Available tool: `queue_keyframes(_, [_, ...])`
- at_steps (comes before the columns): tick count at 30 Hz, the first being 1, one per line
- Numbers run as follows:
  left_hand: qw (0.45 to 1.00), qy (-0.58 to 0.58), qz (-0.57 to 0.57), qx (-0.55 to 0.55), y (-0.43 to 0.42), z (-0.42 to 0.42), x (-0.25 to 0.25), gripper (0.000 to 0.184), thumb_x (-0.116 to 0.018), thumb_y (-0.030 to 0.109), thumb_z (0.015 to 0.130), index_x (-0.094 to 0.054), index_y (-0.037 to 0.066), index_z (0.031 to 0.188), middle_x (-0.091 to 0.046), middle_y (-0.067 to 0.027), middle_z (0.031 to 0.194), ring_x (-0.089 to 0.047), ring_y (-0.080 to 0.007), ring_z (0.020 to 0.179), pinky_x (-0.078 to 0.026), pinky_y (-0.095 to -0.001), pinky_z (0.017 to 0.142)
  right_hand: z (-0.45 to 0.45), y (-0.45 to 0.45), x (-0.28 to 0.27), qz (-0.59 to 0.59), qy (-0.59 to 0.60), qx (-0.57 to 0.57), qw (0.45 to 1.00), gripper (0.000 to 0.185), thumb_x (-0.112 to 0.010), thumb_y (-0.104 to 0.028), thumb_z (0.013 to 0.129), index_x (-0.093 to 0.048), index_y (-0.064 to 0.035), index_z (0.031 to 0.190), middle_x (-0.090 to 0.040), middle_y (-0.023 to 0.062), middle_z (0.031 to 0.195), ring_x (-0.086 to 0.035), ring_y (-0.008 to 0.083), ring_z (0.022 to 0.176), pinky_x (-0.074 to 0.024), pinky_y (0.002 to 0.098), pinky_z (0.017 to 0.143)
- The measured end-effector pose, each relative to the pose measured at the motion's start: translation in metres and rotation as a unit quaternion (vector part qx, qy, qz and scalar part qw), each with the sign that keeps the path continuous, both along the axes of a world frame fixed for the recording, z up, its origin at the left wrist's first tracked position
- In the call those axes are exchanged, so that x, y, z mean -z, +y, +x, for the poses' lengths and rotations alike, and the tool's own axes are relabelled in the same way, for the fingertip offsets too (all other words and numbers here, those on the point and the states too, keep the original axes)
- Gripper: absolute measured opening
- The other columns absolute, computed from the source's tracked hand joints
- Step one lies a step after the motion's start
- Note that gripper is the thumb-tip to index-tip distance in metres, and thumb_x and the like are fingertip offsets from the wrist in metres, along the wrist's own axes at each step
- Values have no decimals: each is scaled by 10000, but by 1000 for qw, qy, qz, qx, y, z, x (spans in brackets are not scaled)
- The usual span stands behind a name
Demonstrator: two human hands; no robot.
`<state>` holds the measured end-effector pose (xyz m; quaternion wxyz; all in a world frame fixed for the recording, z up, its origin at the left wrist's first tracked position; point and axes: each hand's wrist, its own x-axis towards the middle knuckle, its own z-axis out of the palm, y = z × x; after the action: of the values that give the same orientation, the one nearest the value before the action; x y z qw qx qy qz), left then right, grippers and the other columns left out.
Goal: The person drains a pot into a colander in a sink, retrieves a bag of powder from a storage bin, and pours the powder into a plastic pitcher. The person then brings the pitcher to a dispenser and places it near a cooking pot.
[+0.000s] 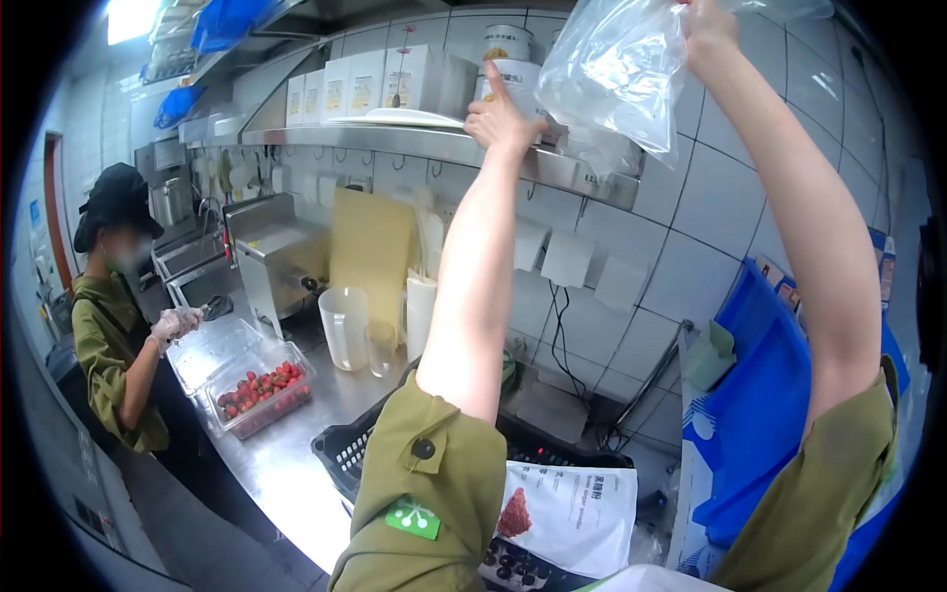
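Observation:
My left hand [503, 120] is raised to the steel wall shelf [395, 136], its index finger stretched up and its thumb spread. It lies against or just in front of a white labelled can [521, 73]; contact is hard to make out. A second can [507, 41] is stacked on top. High at the right, my right hand [708, 37] grips a large clear plastic bag [617, 74], which hangs down in front of the shelf's right end. The bag's contents, if any, cannot be made out.
White boxes [368, 79] line the shelf. Below, a tub of strawberries [260, 391], a clear pitcher [345, 329] and a black crate [345, 451] stand on the steel counter. A printed white packet [572, 518] lies near me. A co-worker [123, 316] stands left; blue bins [755, 395] are right.

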<state>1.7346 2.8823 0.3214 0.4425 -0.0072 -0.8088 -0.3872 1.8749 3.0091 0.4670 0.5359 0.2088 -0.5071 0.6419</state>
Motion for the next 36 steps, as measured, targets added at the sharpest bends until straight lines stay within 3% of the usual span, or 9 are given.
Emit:
queue_keyframes(6, [1000, -2, 12, -18, -15, -8, 0, 1143, -724, 387, 496, 70, 207, 1298, -451, -234, 1016, -496, -329, 920, -354, -411, 825, -7, 25, -1, 23, -7, -95, 995, 116, -472, -86, 676, -493, -21, 582, -449, 74, 509, -420, 182, 404, -364, 340, 389])
queue_keyframes(13, [999, -17, 28, 9, -36, -9, -2, 1100, -703, 346, 528, 67, 183, 1296, -451, -239, 1062, -485, -342, 971, -404, -395, 838, 0, 22, -3, 51, 6, 2, 999, 136, -476, -96, 668, -483, -29, 550, -410, 49, 467, -395, 166, 383, -316, 337, 361])
queue_keyframes(17, [996, 52, 20, 65, -56, -38, 11, 980, -672, 328, 603, -2, 176, 1301, -379, -293, 1082, -403, -376, 1035, -356, -416, 869, -7, 11, -8, 21, -5, -12, 1000, 127, -483, -101, 657, -491, -20, 559, -424, 59, 475, -400, 168, 375, -314, 347, 351])
queue_keyframes(20, [956, 288, 58, 12, -58, -44, 6, 902, -646, 358, 647, -68, 130, 1300, -348, -293, 1132, -352, -416, 1070, -321, -424, 897, 5, -17, 5, -17, -32, 25, 999, 131, -487, -106, 654, -519, 5, 594, -477, 82, 514, -463, 198, 435, -361, 364, 403])
queue_keyframes(23, [816, 271, 257, 441, -59, 37, -23, 925, -618, 462, 667, -69, 68, 1299, -226, -247, 1264, -280, -339, 1163, -250, -385, 960, -29, -25, -3, -41, 39, 56, 997, 172, -488, -118, 656, -558, 38, 664, -547, 123, 599, -537, 255, 574, -413, 373, 525])
queue_keyframes(25, [755, 327, 221, 523, -54, 55, -30, 848, -613, 431, 685, -137, 73, 1288, -184, -197, 1301, -262, -292, 1173, -238, -385, 963, -67, -20, 0, -23, 80, 106, 991, 204, -485, -119, 655, -577, 53, 712, -577, 153, 654, -561, 291, 661, -426, 367, 601])
queue_keyframes(28, [825, 447, -63, 340, -48, 77, -24, 772, -598, 380, 714, -180, 91, 1295, -72, -136, 1352, -197, -278, 1200, -221, -427, 961, -88, -19, 20, 46, 36, 147, 987, 265, -477, -151, 694, -575, 39, 851, -558, 211, 904, -517, 331, 913, -402, 371, 780])
queue_keyframes(30, [846, 408, -182, 289, -38, 51, -15, 935, -678, 425, 622, -103, 127, 1297, -132, -213, 1316, -150, -340, 1227, -191, -405, 992, -100, -38, 33, -112, 33, 24, 993, 240, -536, -196, 734, -560, 22, 831, -577, 102, 762, -568, 191, 708, -443, 305, 626])
queue_keyframes(36, [937, 269, -168, 150, 16, 38, 5, 622, -655, 183, 662, -318, 186, 1184, -292, -201, 1224, -439, -393, 994, -408, -412, 805, -93, -16, 52, 160, -134, 479, 853, 585, -599, -424, 666, -482, 80, 940, -510, 227, 992, -533, 323, 880, -427, 363, 769])
